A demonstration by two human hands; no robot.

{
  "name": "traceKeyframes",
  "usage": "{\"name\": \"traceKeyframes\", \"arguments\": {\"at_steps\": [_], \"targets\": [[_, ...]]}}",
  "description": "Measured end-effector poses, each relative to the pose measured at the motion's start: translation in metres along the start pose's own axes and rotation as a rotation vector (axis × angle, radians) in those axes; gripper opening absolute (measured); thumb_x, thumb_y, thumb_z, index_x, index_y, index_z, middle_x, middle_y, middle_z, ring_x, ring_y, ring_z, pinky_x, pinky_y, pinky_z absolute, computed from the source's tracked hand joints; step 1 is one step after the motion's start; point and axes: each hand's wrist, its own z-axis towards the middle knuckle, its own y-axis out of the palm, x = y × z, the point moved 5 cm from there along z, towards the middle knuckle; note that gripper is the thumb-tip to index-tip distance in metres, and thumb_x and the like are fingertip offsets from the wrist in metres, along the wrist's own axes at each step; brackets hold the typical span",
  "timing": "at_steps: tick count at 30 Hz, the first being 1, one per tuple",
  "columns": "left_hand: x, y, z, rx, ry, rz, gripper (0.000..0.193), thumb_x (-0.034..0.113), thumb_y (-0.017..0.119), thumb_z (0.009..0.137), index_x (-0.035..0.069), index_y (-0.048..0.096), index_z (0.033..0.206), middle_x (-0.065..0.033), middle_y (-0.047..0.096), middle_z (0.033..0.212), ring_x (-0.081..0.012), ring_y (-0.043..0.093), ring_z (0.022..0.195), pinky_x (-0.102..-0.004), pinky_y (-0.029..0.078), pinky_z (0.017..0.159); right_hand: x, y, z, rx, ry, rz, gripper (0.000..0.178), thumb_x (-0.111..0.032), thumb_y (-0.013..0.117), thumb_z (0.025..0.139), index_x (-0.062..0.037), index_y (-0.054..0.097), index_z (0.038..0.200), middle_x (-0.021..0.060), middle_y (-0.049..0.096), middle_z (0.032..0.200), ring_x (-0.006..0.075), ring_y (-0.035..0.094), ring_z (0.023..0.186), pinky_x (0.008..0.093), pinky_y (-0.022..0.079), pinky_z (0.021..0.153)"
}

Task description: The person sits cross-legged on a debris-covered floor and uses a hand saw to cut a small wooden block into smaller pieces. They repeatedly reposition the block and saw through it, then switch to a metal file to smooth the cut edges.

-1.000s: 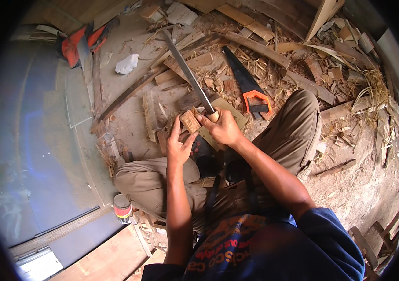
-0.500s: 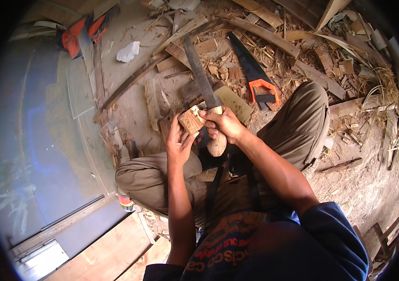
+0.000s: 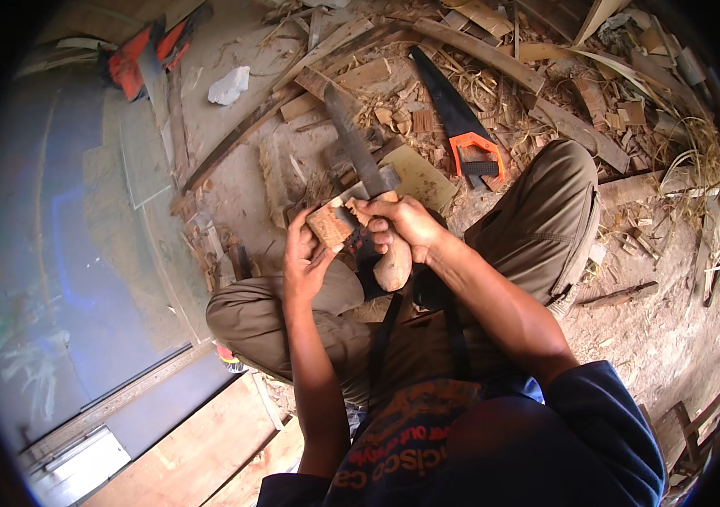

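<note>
In my left hand [image 3: 302, 266] is a small block of wood [image 3: 332, 225], gripped between thumb and fingers. My right hand [image 3: 408, 230] is wrapped round the pale wooden handle [image 3: 393, 267] of a machete, whose long dark blade [image 3: 353, 137] points away from me over the littered floor. A small reddish wood piece shows by the right thumb, near the block; whether it is loose I cannot tell. Both hands are close together above my folded legs. Beyond them, a flat yellowish board [image 3: 421, 177] lies on the ground.
A hand saw [image 3: 447, 97] with an orange and black handle lies ahead to the right. Wood offcuts, shavings and long strips [image 3: 482, 52] cover the floor. A blue-grey panel [image 3: 81, 220] spans the left side, with a white lump [image 3: 230, 86] and red cloth [image 3: 129, 63] beyond.
My left hand has moved a little left and down with the block, widening the space to the right thumb. The machete handle has dipped slightly toward me.
</note>
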Motion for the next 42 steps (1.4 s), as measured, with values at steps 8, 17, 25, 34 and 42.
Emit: {"name": "traceKeyframes", "arguments": {"at_steps": [8,17,25,34,42], "targets": [[-0.010,-0.034,-0.005,0.170,-0.064,0.145,0.076,-0.005,0.067,0.091,0.000,0.025,0.153,-0.0210,0.054,0.141,-0.0238,0.055,0.127,-0.0365,0.044,0.108,-0.048,-0.044,0.010,0.415,-0.394,-0.858,0.034,-0.025,0.070,0.093,0.0033,0.060,0.078,0.0133,0.063,0.066,0.0219,0.062,0.052,0.0393,0.047,0.050],[-0.011,-0.029,-0.001,0.178,-0.031,0.095,0.076,-0.006,0.067,0.090,-0.004,0.025,0.153,-0.0207,0.052,0.144,-0.0240,0.053,0.130,-0.0358,0.043,0.109,-0.042,-0.020,-0.020,0.484,-0.623,-1.042,0.029,-0.018,0.067,0.089,0.0090,0.058,0.095,0.0262,0.065,0.073,0.0429,0.069,0.075,0.0458,0.053,0.070],[0.003,-0.012,0.037,0.134,0.076,0.119,0.071,-0.010,0.064,0.091,-0.005,0.028,0.153,-0.0205,0.052,0.144,-0.0232,0.054,0.129,-0.0341,0.045,0.107,0.003,0.016,-0.042,0.211,-0.553,-1.158,0.035,-0.005,0.064,0.086,0.0013,0.051,0.118,0.0187,0.062,0.066,0.0346,0.066,0.065,0.0410,0.050,0.059],[0.004,-0.013,0.041,0.162,0.126,0.270,0.069,-0.004,0.070,0.089,-0.005,0.036,0.149,-0.0234,0.059,0.136,-0.0239,0.061,0.121,-0.0346,0.055,0.097,-0.002,0.034,-0.044,0.261,-0.595,-1.194,0.029,-0.005,0.061,0.085,-0.0009,0.057,0.114,0.0136,0.060,0.065,0.0266,0.066,0.060,0.0358,0.051,0.061],[-0.013,-0.019,0.026,0.176,0.108,0.263,0.071,-0.001,0.072,0.089,-0.002,0.037,0.150,-0.0251,0.064,0.128,-0.0248,0.066,0.114,-0.0329,0.057,0.089,0.013,0.020,-0.027,0.294,-0.492,-1.342,0.032,-0.004,0.063,0.083,0.0015,0.058,0.114,0.0164,0.058,0.063,0.0260,0.063,0.056,0.0384,0.049,0.057]]}}
